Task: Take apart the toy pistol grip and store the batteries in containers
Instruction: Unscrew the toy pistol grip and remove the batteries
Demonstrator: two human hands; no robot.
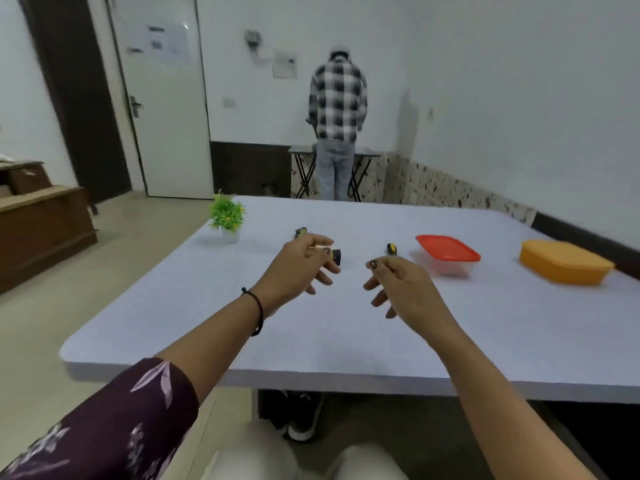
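right of hands, perhaps empty containers [448, 254]

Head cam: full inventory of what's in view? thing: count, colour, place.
table: 1, pale lilac-grey, centre
toy pistol grip: 1, tan and black, held in left hand
screwdriver: 1, yellow-black handle, in right hand
red-lidded container: 1, clear, lid on, table right
orange container: 1, closed, far right
potted plant: 1, green, table's far left
person in checked shirt: 1, standing at back wall, facing away
door: 1, white, back left
left hand: 1, gripping toy
right hand: 1, pinching screwdriver
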